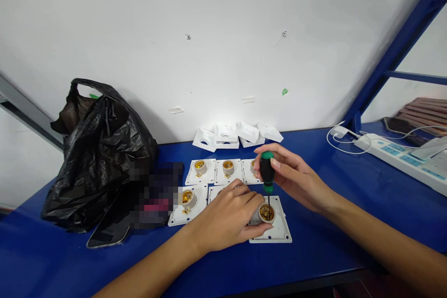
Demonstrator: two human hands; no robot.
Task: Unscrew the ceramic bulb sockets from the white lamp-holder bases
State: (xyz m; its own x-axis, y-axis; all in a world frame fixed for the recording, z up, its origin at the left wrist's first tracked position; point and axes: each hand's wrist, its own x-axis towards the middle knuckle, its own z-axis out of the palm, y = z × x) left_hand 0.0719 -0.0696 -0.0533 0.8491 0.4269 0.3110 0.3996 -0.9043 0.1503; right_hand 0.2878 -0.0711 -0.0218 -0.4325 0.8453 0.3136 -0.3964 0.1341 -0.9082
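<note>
My right hand (291, 170) is closed round the green and black handle of a screwdriver (267, 172). The tool stands nearly upright, its thin shaft reaching down into the brass inside of a lamp socket (267, 213). That socket sits on a square white base plate (279, 232) at the front right of the group. With thumb and fingers about the socket's rim, my left hand (233, 214) grips it from the left. Several more white plates with brass-lined sockets (228, 167) lie in rows behind and to the left; my left hand and forearm partly cover one.
White square covers (226, 136) are heaped against the wall. A black plastic bag (104, 158) and a dark phone (110, 223) lie to the left on the blue table (216, 277). At the right are a white power strip (401, 156) with cables and a blue metal post (394, 51).
</note>
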